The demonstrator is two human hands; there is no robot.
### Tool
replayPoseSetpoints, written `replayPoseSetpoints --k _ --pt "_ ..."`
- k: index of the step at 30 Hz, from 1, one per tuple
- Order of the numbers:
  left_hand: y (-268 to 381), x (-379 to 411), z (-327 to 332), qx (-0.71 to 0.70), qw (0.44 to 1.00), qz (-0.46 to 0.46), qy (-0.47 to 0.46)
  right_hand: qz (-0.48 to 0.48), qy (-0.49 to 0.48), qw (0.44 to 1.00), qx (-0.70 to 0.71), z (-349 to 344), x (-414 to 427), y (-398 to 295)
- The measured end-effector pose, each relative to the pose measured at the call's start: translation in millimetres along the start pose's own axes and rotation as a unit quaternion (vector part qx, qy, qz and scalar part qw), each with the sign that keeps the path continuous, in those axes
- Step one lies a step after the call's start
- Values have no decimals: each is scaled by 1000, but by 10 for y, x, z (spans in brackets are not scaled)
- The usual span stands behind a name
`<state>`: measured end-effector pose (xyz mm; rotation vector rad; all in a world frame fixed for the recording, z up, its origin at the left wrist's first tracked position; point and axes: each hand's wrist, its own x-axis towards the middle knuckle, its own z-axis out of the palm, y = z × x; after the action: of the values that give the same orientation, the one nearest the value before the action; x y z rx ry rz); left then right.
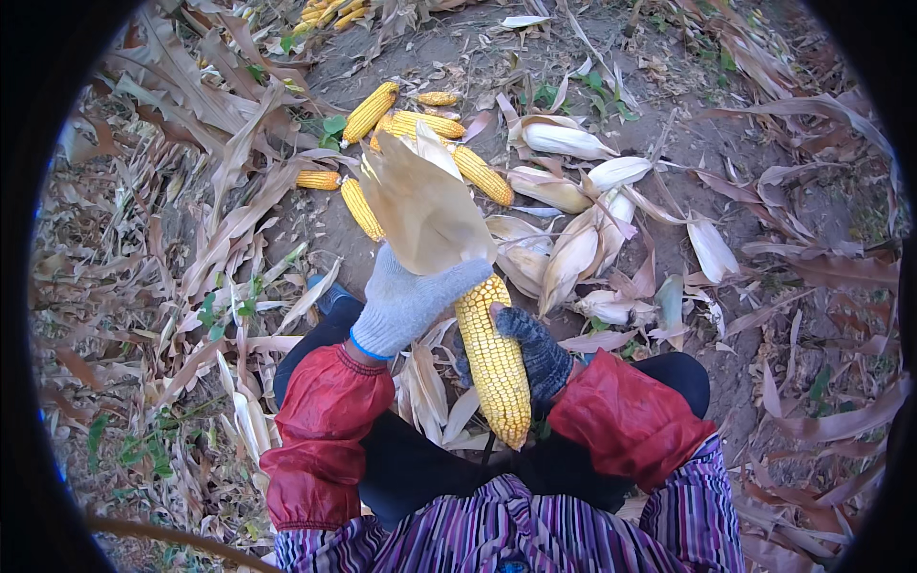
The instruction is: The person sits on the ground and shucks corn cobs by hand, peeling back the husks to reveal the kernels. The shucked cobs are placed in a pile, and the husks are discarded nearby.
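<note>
A bare yellow corn cob (494, 365) slants in front of my body, its tip pointing back toward me. My right hand (534, 347), in a dark grey knit glove, grips the cob's side, with some fingers partly hidden behind it. At the cob's far end, my left hand (423, 301), in a pale grey knit glove, is closed around the base and the peeled-back dry husk (430, 204). The husk fans up and away from the glove, covering part of the ground beyond. Exactly how the left fingers wrap the base is hidden.
Beyond the husk lie several husked cobs (371, 113), with more cobs (329, 14) at the top edge. Several ears in pale husks (566, 140) and loose husks (573, 258) are on the right. Dry corn leaves (215, 122) litter the left. A shoe (329, 294) is near my left wrist.
</note>
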<state>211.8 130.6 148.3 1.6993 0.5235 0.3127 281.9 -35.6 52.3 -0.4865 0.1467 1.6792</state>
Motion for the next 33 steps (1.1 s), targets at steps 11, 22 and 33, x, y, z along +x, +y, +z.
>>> replayPoseSetpoints --k 11,22,33 --pt "-110 207 -331 -132 949 141 249 -187 24 880 -435 295 322 -5" --pt "21 122 -512 38 983 168 62 -56 -7 983 -172 395 234 -39" --pt "-18 151 -526 307 950 35 40 -126 36 912 -389 322 407 55"
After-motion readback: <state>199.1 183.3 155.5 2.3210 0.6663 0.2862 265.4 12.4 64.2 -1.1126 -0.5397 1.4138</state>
